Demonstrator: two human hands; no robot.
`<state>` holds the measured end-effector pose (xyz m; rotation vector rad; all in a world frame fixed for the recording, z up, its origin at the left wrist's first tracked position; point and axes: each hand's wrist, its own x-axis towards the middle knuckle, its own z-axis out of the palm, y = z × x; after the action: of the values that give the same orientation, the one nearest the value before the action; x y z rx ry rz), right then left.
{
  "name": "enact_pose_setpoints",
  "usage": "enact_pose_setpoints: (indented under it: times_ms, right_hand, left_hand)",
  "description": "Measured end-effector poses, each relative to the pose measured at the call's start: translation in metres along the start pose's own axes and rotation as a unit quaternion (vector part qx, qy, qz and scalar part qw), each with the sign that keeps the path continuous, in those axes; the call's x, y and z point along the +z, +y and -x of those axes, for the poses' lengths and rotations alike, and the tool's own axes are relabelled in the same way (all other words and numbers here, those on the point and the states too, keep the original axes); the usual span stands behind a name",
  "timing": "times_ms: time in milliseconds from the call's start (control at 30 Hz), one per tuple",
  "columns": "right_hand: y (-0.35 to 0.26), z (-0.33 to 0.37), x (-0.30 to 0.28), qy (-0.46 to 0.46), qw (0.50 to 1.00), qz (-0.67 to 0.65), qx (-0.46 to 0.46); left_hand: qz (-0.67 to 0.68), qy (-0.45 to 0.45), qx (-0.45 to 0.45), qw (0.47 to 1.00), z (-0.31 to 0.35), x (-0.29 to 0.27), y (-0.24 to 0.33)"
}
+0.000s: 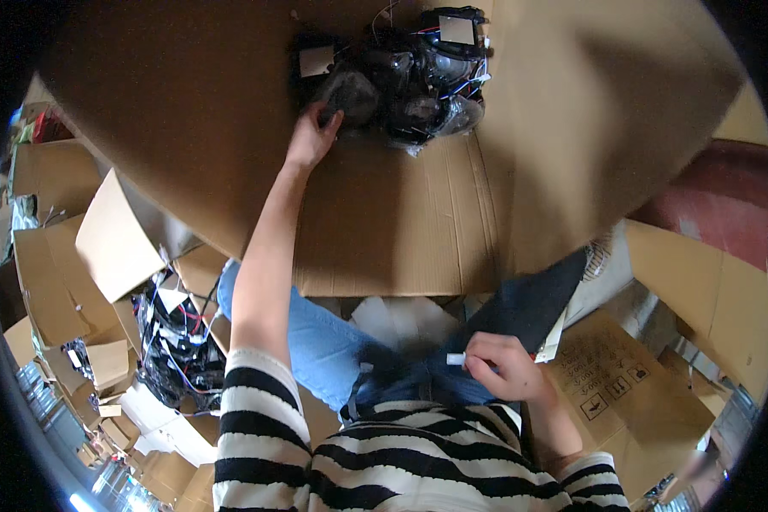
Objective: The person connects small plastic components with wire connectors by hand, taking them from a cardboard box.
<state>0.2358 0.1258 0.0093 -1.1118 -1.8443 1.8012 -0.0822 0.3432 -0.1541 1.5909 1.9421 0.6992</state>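
Note:
Inside a large cardboard box [384, 247], several black parts [422, 72] with thin wires and clear plastic wrapping lie grouped at the far end. My left hand [314, 135] reaches in, its thumb and fingers closed on the near left edge of a rounded dark part in clear plastic [352, 96]. Its exact kind is hard to make out. Over my lap, my right hand [502, 365] is closed, pinching a small white piece [456, 359] that sticks out to the left of the fingers. The rest of that piece is hidden in the hand.
To my left, an open carton [128, 299] holds a heap of black wired parts [179, 354]. A closed carton [627, 397] with printed symbols stands on the right, below a dark red surface [721, 200]. More cartons [55, 175] stand along the left side.

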Motion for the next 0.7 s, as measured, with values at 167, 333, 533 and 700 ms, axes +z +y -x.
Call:
enact_pose_setpoints:
  times_ms: [167, 333, 533, 700]
  right_hand:
    - [0.019, -0.008, -0.019, 0.012, 0.997, -0.025, 0.068]
    - [0.026, -0.027, -0.024, 0.0, 0.99, -0.075, 0.116]
    - [0.039, -0.031, -0.032, 0.025, 0.987, -0.061, 0.146]
    - [0.044, -0.036, -0.029, 0.022, 0.99, -0.057, 0.126]
  left_hand:
    - [-0.128, -0.083, -0.085, 0.985, -0.086, 0.06, -0.04]
    - [-0.212, 0.018, -0.014, 0.977, -0.138, 0.081, -0.123]
    - [-0.032, 0.032, 0.04, 0.998, -0.057, 0.091, -0.024]
    - [-0.057, -0.046, 0.152, 0.986, 0.05, 0.093, 0.001]
